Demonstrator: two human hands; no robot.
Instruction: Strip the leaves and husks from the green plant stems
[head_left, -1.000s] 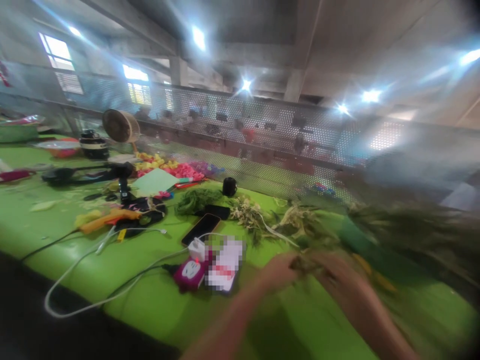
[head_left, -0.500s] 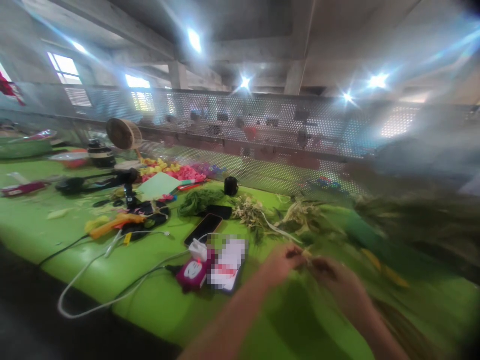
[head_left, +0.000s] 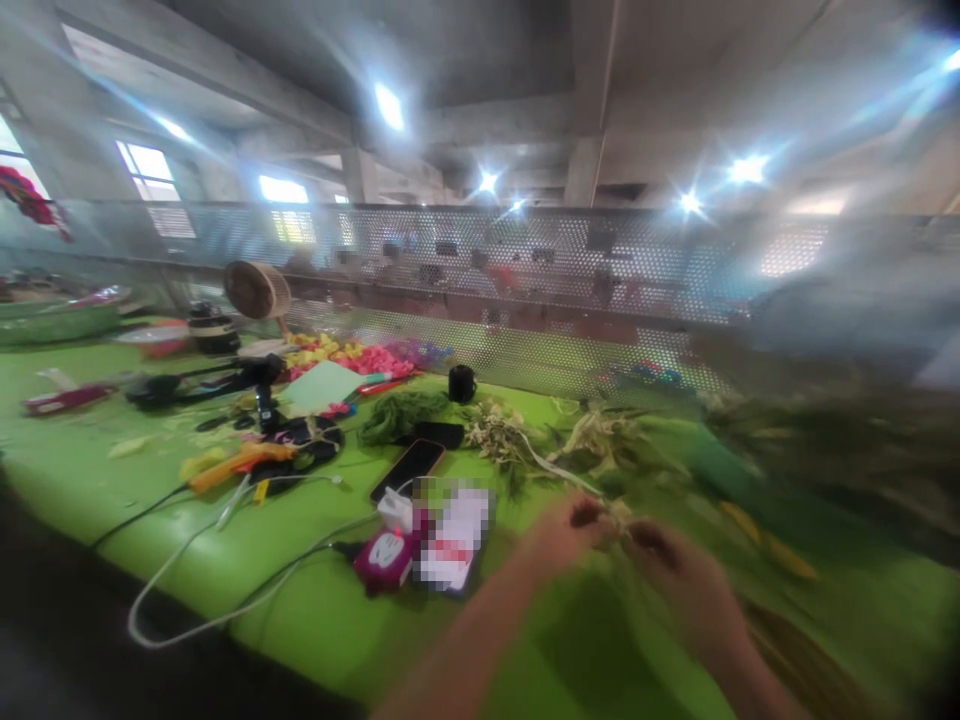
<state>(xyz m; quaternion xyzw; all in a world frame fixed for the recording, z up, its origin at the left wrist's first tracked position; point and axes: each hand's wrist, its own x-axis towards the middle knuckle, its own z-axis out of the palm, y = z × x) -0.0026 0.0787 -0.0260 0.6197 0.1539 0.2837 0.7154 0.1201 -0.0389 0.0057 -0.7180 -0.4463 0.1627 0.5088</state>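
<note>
Over the right half of the green table, my left hand (head_left: 566, 535) and my right hand (head_left: 679, 570) meet with their fingertips almost together. Both pinch a thin, pale stem-like piece (head_left: 620, 515); blur hides its exact kind. A faint pale-green length hangs below the fingers. Just beyond my left hand, a whitish strip (head_left: 559, 468) runs toward a bunch of cream artificial flowers (head_left: 495, 430). More pale, leafy stems (head_left: 600, 435) lie behind my hands.
Left of my forearm are a lit phone (head_left: 454, 545), a purple power socket (head_left: 386, 558) with white cables and a dark phone (head_left: 409, 470). Further off stand a small fan (head_left: 256, 290) and pink petals (head_left: 375, 358). Dark foliage (head_left: 840, 450) is at right; a perforated metal screen (head_left: 540, 270) borders the table.
The view has tilted up slightly, so the table things sit a little lower and further right. My hands keep the same pinch on the stem-like piece, almost unmoved.
</note>
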